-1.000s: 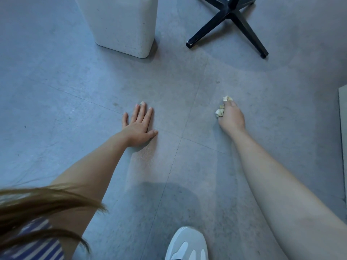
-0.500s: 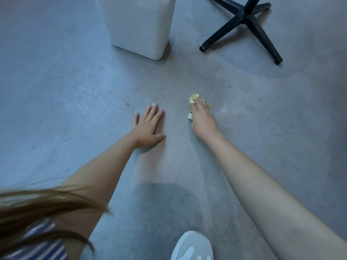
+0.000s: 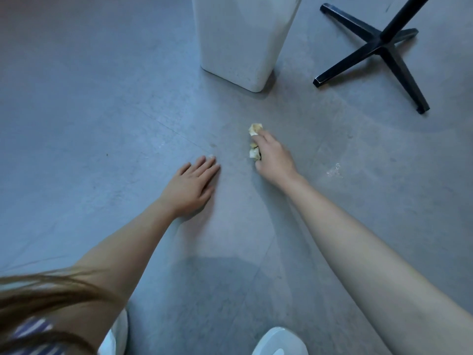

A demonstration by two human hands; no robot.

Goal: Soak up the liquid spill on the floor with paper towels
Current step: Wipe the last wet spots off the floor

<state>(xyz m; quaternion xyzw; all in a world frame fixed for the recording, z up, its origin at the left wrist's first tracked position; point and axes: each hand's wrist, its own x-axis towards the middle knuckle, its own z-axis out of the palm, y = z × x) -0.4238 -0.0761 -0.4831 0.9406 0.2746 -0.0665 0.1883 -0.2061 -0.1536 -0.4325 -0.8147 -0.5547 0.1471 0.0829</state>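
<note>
Since the earlier frame, the crumpled, yellow-stained white paper towel wad (image 3: pixel 255 142) is being carried leftward across the grey tiled floor (image 3: pixel 102 111) by the right hand (image 3: pixel 275 156), which is clenched around it and pressing it down at about twelve o'clock of the view's centre. Nothing is being held by the left hand (image 3: pixel 190 187), which is being kept flat and spread at ten o'clock as a brace. Wiping appears to be under way; a glistening wet patch (image 3: pixel 334 171) at three o'clock is probably being left for the next pass.

Crumpled, yellow-stained paper towel wad (image 3: pixel 255 142) on the grey floor (image 3: pixel 102 124)
</note>
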